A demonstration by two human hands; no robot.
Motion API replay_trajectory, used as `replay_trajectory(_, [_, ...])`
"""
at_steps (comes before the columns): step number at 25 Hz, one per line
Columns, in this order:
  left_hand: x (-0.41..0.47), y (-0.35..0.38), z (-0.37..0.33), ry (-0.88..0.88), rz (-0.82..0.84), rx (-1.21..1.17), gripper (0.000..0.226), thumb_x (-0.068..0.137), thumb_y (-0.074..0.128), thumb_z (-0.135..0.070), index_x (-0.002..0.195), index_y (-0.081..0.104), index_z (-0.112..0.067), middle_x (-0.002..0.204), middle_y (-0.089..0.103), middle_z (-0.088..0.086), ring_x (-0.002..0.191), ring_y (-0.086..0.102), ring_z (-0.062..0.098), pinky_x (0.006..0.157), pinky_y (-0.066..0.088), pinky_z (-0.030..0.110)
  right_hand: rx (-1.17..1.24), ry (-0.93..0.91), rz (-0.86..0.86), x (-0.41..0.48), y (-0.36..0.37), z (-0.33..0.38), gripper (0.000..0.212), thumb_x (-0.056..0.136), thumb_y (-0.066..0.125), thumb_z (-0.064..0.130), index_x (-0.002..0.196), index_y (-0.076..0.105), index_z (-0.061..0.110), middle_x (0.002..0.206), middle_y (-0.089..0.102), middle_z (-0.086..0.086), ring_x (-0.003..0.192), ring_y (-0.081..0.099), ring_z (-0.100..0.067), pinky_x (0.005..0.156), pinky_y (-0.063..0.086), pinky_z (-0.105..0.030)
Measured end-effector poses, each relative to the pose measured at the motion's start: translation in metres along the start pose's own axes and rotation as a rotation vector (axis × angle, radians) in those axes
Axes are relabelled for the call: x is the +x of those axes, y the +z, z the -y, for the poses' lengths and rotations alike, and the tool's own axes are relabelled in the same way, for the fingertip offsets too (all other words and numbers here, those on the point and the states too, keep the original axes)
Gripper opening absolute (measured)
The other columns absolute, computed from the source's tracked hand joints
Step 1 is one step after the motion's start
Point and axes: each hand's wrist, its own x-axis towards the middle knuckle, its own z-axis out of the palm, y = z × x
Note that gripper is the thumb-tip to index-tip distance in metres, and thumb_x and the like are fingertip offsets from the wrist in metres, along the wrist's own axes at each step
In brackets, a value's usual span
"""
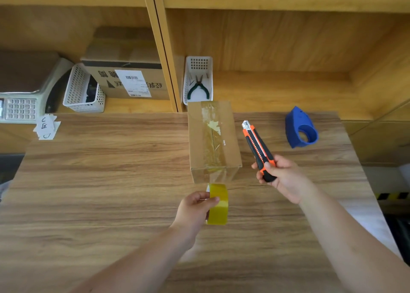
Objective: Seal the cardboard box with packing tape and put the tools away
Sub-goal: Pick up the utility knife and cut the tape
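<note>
pinched between thumb and fingers, the yellow packing tape roll [217,204] sits in the left hand [193,210], just in front of the cardboard box [213,140] on the wooden table [99,181]. a clear strip runs along the box's top seam and down its near face toward the roll, apparently uncut. the right hand [280,177] is closed around an orange and black utility knife [258,149], tip pointing away, right of the box; whether the blade is out is hard to tell. this looks like the cutting step: next the knife must come across to the taut tape between box and roll. a blue tape dispenser [300,128] lies farther right, and a white basket [198,79] holding pliers [198,88] stands behind the box.
</note>
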Motion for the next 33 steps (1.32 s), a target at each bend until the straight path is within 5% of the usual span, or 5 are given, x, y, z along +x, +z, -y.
replay_trajectory(9, [-0.01,-0.001,-0.003,0.006,0.004,0.011,0.016,0.082,0.075,-0.02,0.095,0.071,-0.013,0.098,0.075,0.015,0.081,0.067,0.025,0.084,0.055,0.04,-0.166,0.044,-0.326,-0.033,0.01,-0.001,0.046,0.081,0.065,0.053,0.074,0.065,0.008,0.049,0.057,-0.006,0.035,0.041,-0.016,0.038,0.029,-0.022])
replay_trajectory(14, [-0.02,-0.002,0.0,-0.018,0.026,-0.041,0.014,0.083,0.072,-0.011,0.096,0.07,-0.01,0.083,0.074,0.008,0.074,0.068,0.023,0.068,0.056,0.033,-0.013,-0.117,-0.121,-0.05,0.004,-0.006,0.025,0.085,0.06,0.031,0.099,0.066,0.011,0.084,0.076,-0.014,0.073,0.072,-0.03,0.063,0.057,-0.036])
replay_trajectory(22, [-0.032,-0.001,0.005,-0.014,0.036,-0.062,0.015,0.08,0.07,-0.005,0.095,0.072,-0.01,0.093,0.076,0.016,0.08,0.07,0.028,0.087,0.055,0.045,-0.442,-0.218,-0.204,-0.069,-0.002,-0.005,0.009,0.085,0.07,0.021,0.08,0.067,0.014,0.058,0.062,-0.004,0.045,0.045,-0.016,0.039,0.032,-0.022])
replay_trajectory(28, [-0.036,-0.003,0.009,-0.032,0.031,-0.099,0.016,0.079,0.071,-0.006,0.094,0.072,-0.01,0.084,0.076,0.011,0.075,0.07,0.024,0.083,0.056,0.039,-1.388,-0.804,-0.258,-0.071,-0.001,-0.003,0.044,0.073,0.064,0.061,0.06,0.057,0.02,0.046,0.038,0.007,0.043,0.04,-0.018,0.042,0.032,-0.024])
replay_trajectory(33, [-0.034,-0.008,0.012,-0.042,0.006,-0.079,0.015,0.076,0.074,-0.006,0.09,0.073,-0.012,0.087,0.077,0.013,0.079,0.07,0.027,0.09,0.055,0.044,-1.583,-1.06,-0.23,-0.057,-0.003,-0.002,0.05,0.077,0.05,0.062,0.056,0.055,0.016,0.042,0.042,0.004,0.039,0.046,-0.021,0.034,0.03,-0.024])
